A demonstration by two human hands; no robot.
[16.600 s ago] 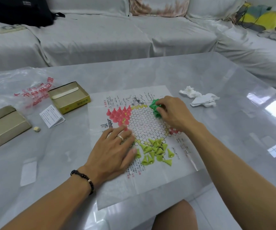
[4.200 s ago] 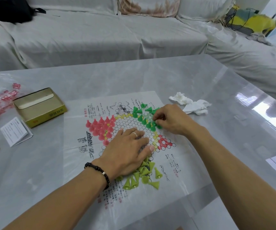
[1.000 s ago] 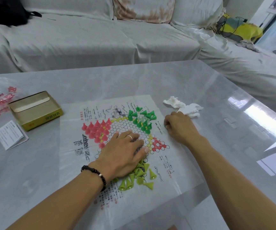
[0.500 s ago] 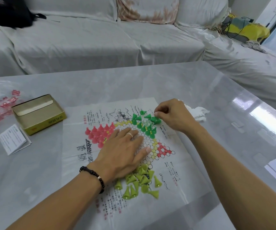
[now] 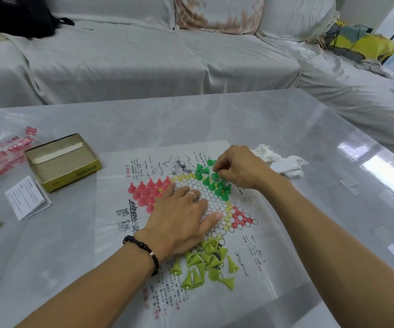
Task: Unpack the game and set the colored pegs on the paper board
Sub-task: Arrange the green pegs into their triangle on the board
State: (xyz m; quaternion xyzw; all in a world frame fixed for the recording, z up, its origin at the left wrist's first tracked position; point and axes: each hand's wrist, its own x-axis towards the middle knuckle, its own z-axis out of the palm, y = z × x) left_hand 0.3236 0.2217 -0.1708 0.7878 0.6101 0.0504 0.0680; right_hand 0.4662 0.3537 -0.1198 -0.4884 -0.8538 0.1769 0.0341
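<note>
Board: the paper board point(image 5: 120, 185) lies flat on the table point(image 5: 286, 129), a star of printed circles at its middle, printed text round it.
Left hand: the left hand point(image 5: 179, 216) lies flat on the middle of the star, fingers straight and spread, holding nothing; it appears to pin the thin sheet down.
Right hand: the right hand point(image 5: 241, 169) is at the far right point of the star, thumb and fingertips curled and pinching at a green peg; the peg itself is mostly hidden by the fingers.
Green pegs: the green pegs point(image 5: 212, 183) stand in a loose cluster on that point, most upright, spacing uneven, 1 or 2 off towards the far edge.
Pink pegs: the pink pegs point(image 5: 147, 190) stand packed in a neat triangle on the left point, just beside the left hand's fingers.
Yellow-green pegs: the yellow-green pegs point(image 5: 205, 263) lie in a heap near the bottom point, most tipped on their sides, partly under the left wrist.
Box: the open box point(image 5: 61, 162) sits to the left of the board, looking emptied, a folded leaflet point(image 5: 26, 197) near it.
Done, by my judgement: unpacking, and the pink set.
In hand: the green set, nearly placed.
Left: tidying the green, then standing the whole yellow-green heap on its point.
Other: crumpled tissue point(image 5: 283, 164) lies just beyond the right hand.
</note>
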